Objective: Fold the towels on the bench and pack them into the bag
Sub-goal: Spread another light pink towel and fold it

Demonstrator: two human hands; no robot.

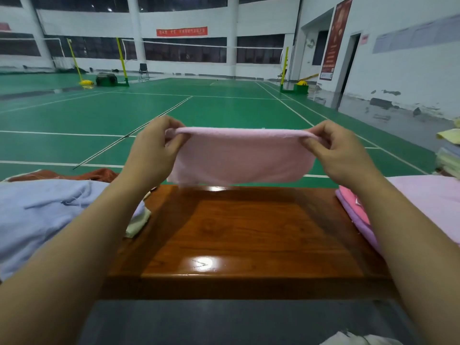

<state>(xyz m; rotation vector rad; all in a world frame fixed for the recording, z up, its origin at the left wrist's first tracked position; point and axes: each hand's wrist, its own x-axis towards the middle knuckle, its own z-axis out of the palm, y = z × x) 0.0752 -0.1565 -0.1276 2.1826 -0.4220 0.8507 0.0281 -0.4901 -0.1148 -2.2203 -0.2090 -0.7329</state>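
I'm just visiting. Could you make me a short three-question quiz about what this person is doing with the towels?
1. True or false: the pink towel lies flat on the wooden bench.
2. Which hands pinch its top edge? A) left hand only B) right hand only C) both
3. What colour is the loose cloth on the bench's left end?

Key: 1. False, it hangs in the air above the bench. 2. C. 3. Light blue.
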